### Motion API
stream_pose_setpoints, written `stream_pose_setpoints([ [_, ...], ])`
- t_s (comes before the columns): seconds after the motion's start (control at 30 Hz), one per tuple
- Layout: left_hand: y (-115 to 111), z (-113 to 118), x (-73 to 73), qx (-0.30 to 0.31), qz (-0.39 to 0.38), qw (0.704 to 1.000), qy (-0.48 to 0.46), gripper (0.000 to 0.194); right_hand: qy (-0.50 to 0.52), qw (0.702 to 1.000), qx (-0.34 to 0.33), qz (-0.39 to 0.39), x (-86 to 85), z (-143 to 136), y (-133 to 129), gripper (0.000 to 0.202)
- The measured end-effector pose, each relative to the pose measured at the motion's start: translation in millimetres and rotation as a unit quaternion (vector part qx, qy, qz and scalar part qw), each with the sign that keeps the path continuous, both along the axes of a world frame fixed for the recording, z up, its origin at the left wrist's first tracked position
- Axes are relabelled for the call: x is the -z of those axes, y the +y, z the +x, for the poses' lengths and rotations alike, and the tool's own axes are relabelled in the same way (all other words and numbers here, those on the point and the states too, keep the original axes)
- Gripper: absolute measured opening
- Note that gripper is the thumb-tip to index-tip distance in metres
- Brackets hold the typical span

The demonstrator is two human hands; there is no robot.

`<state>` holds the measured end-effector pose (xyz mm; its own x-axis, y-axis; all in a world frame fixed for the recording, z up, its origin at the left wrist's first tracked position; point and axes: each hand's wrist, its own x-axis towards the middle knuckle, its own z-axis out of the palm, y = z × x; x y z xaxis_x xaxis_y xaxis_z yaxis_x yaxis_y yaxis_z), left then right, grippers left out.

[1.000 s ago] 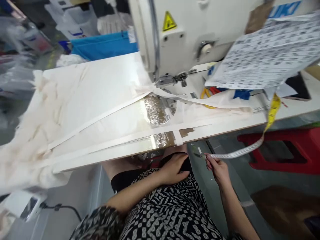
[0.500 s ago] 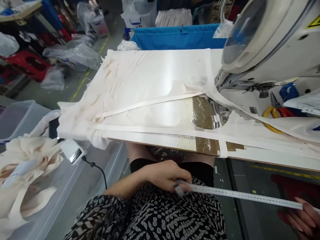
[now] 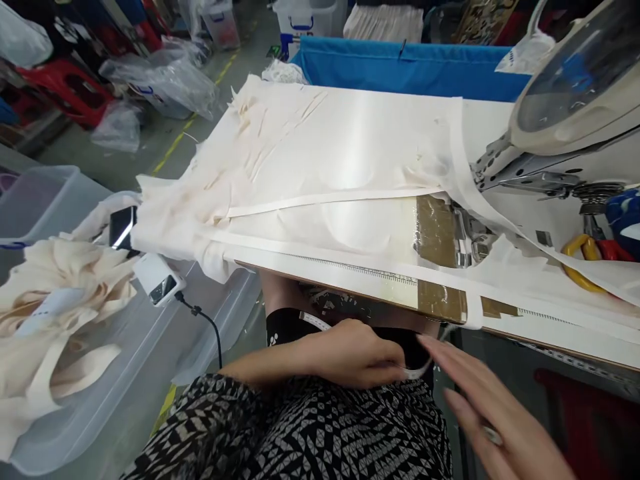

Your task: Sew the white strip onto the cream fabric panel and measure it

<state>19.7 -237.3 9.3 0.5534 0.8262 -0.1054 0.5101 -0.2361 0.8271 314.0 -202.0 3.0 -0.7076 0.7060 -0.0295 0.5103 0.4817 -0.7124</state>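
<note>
Over my lap, my left hand (image 3: pixel 357 353) is closed around a white measuring tape (image 3: pixel 314 321). One piece of the tape shows behind the wrist, and a short loop leaves the fingers on the right. To its right is my right hand (image 3: pixel 500 407), slightly blurred, with fingers stretched out and a ring on one. The tape's loop passes close to these fingertips; whether they touch it I cannot tell. Above both hands, pale cream fabric (image 3: pixel 185 213) with long strips lies across the white sewing table (image 3: pixel 360 133).
A sewing machine (image 3: pixel 565 87) stands at the right, with yellow-and-red-handled scissors (image 3: pixel 583 263) near it. A white power bank (image 3: pixel 157 280) with a black cable lies at left beside a plastic bin (image 3: pixel 115 407) holding cream fabric (image 3: pixel 60 313). Behind the table hangs blue cloth (image 3: pixel 415 67).
My right hand has come in from the far right, close to my left hand. The tape, stretched straight between them before, now hangs in a loop. The view has shifted left.
</note>
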Motion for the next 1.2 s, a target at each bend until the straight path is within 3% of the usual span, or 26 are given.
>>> stream_pose_setpoints([
  [0.07, 0, 0, 1.7, -0.025, 0.029, 0.999, 0.008, 0.015, -0.038, 0.996, -0.078, 0.032, -11.3, -51, 6, 0.053],
  [0.13, -6, -12, 3.4, -0.066, 0.045, 0.997, 0.003, 0.019, -0.013, 0.992, -0.115, 0.050, -23.9, -88, 17, 0.046],
  [0.23, -20, -47, -1.3, -0.116, 0.027, 0.992, -0.030, 0.024, 0.012, 0.984, -0.169, 0.053, -44.8, -113, 38, 0.027],
  [0.33, -34, -85, -15.5, -0.162, 0.000, 0.985, -0.052, 0.020, 0.001, 0.989, -0.138, 0.049, -60.4, -119, 58, 0.023],
  [0.43, -39, -105, -28.0, -0.274, 0.011, 0.961, -0.030, 0.020, -0.038, 0.994, -0.085, 0.065, -68.2, -125, 72, 0.034],
  [0.53, -33, -107, -26.8, -0.388, 0.107, 0.915, 0.017, 0.020, -0.102, 0.992, -0.024, 0.065, -72.8, -135, 84, 0.052],
  [0.63, -21, -103, -10.7, -0.446, 0.267, 0.851, 0.077, 0.018, -0.134, 0.990, 0.021, 0.044, -72.7, -138, 94, 0.066],
  [0.73, -10, -98, 10.9, -0.467, 0.392, 0.785, 0.111, 0.010, -0.140, 0.989, 0.048, 0.025, -66.7, -133, 104, 0.069],
  [0.8, -8, -96, 22.9, -0.469, 0.427, 0.764, 0.120, 0.012, -0.146, 0.988, 0.050, 0.014, -62.7, -129, 109, 0.070],
  [0.97, -18, -93, 37.2, -0.431, 0.423, 0.782, 0.156, 0.024, -0.171, 0.984, 0.054, -0.007, -58.1, -124, 119, 0.078],
  [1.2, -26, -94, 41.4, -0.390, 0.430, 0.789, 0.200, 0.030, -0.171, 0.981, 0.087, -0.023, -41.5, -101, 130, 0.068],
])
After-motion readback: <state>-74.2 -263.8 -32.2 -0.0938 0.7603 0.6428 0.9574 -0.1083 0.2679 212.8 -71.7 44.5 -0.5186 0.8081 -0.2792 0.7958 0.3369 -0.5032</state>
